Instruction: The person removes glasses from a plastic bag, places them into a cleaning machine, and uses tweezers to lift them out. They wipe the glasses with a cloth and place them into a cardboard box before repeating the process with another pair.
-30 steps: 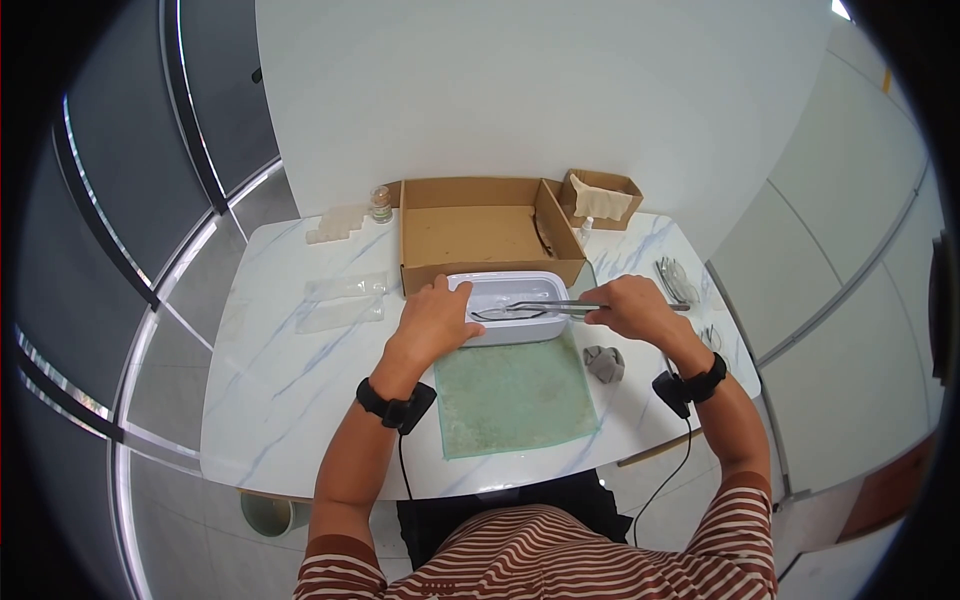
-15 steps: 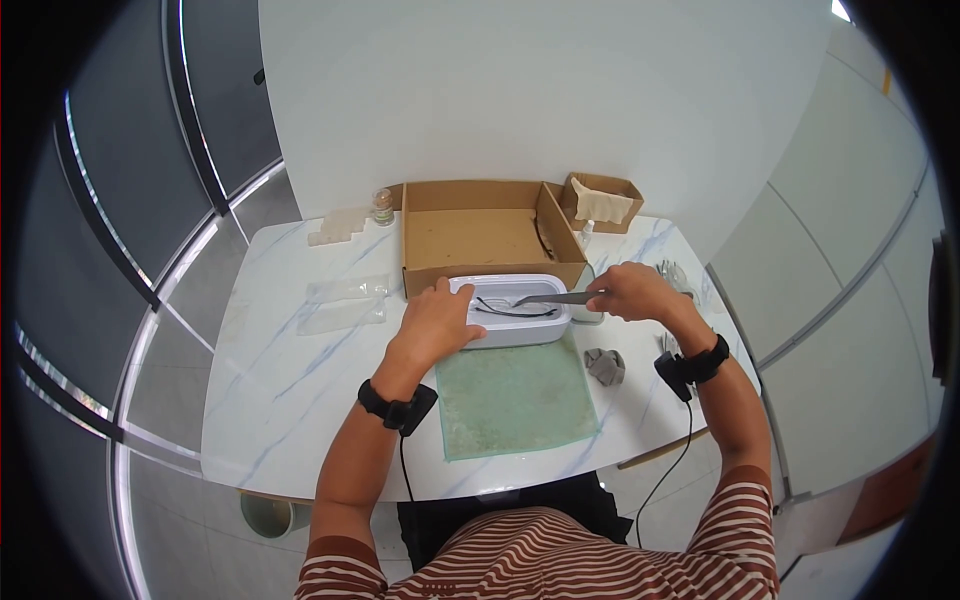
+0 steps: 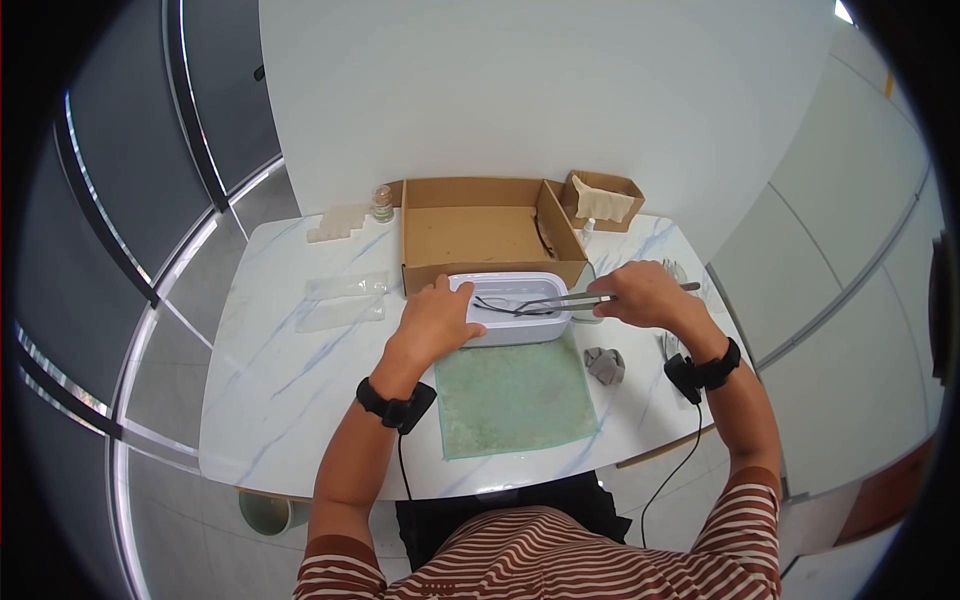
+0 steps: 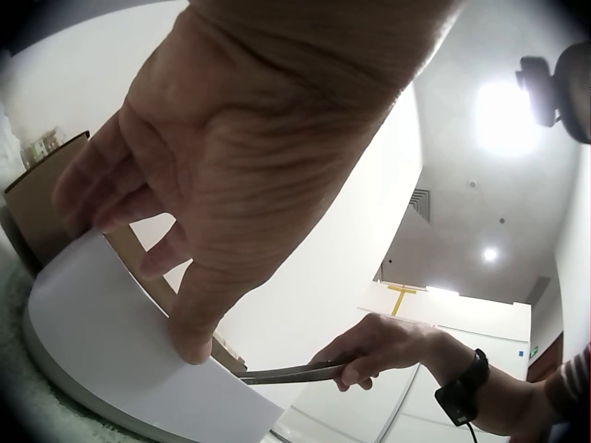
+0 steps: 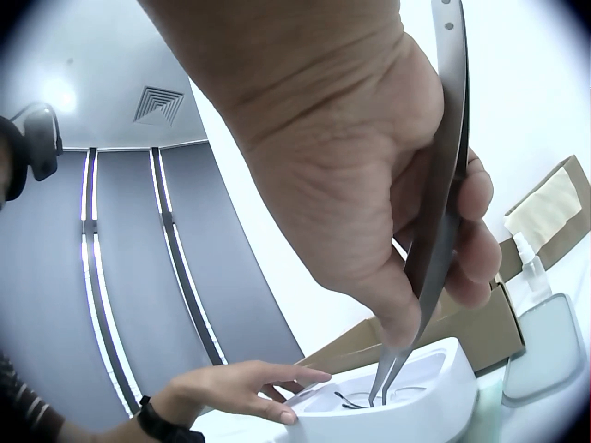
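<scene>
A white oblong tub (image 3: 520, 335) stands in the middle of the table. Spread over its left end, my left hand (image 3: 430, 322) holds the rim, thumb on the near side and fingers farther back. My right hand (image 3: 642, 293) grips long metal tweezers (image 3: 572, 304) from the right side. Inside the tub lie eyeglasses (image 3: 492, 306) with dark temples. In the right wrist view the two bent tweezer tips dip into the tub, slightly apart. The tips overlap the glasses in the head view; whether they pinch the frame I cannot tell.
Behind the tub is a large open cardboard box (image 3: 470, 270), with a smaller box (image 3: 628, 218) holding a cloth to its right. A green mat (image 3: 515, 400) lies in front, a crumpled grey cloth (image 3: 605, 365) beside it. Clear plastic sleeves (image 3: 345, 302) lie at left.
The tweezers have turned from an edge-on look to both prongs showing, tips at the glasses. The right hand and wrist have shifted slightly right. The left hand stays on the tub.
</scene>
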`<state>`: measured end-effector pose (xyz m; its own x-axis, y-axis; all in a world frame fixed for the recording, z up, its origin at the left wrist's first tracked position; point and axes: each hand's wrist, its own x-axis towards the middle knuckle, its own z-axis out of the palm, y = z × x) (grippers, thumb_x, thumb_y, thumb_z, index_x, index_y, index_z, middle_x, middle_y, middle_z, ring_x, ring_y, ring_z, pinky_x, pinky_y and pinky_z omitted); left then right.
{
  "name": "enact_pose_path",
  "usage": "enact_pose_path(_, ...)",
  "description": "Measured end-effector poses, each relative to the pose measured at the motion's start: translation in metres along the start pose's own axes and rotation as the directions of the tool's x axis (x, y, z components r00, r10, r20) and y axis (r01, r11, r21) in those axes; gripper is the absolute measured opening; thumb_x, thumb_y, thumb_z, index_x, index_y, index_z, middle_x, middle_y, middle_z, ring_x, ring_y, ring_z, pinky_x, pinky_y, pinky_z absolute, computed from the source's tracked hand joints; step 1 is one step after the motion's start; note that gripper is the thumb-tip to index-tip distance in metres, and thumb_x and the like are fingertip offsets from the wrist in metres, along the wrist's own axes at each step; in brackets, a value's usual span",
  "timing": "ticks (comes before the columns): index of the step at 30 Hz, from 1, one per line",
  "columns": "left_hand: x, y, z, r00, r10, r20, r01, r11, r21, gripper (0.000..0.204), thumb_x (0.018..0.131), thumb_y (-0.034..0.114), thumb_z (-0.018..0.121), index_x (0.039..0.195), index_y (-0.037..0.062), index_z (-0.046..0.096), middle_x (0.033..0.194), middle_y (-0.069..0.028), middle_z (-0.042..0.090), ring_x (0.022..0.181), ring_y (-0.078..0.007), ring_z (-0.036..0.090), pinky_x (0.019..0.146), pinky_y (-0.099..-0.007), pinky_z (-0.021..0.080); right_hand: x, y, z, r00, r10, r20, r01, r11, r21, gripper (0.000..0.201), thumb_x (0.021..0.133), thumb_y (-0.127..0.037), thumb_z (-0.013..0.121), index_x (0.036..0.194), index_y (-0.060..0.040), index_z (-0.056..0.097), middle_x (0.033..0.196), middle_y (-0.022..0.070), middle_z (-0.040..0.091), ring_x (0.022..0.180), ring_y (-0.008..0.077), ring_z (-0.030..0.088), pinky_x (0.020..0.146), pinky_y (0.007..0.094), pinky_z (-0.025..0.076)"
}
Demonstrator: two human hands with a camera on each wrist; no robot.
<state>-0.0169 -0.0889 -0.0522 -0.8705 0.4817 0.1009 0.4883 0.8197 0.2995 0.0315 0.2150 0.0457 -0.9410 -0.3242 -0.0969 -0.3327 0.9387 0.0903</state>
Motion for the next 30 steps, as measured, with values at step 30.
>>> enact_pose_path(30,0.001,-0.001,0.0,1.0,-0.009,0.019,0.009,1.0,-0.006,0.068,0.084,0.04,0.08,0.139,0.0085,0.057,0.125,-0.0234,0.06,0.115,-0.041,0.063,0.097,-0.0473,0.052,0.003,0.011,-0.012,0.988,-0.061,-0.144,0.062,0.998,0.006,0.028,0.087,-0.025,0.075,0.111,-0.013,0.077,0.087,0.0145,0.074,0.085,0.035,0.07,0.074,0.0463,0.054)
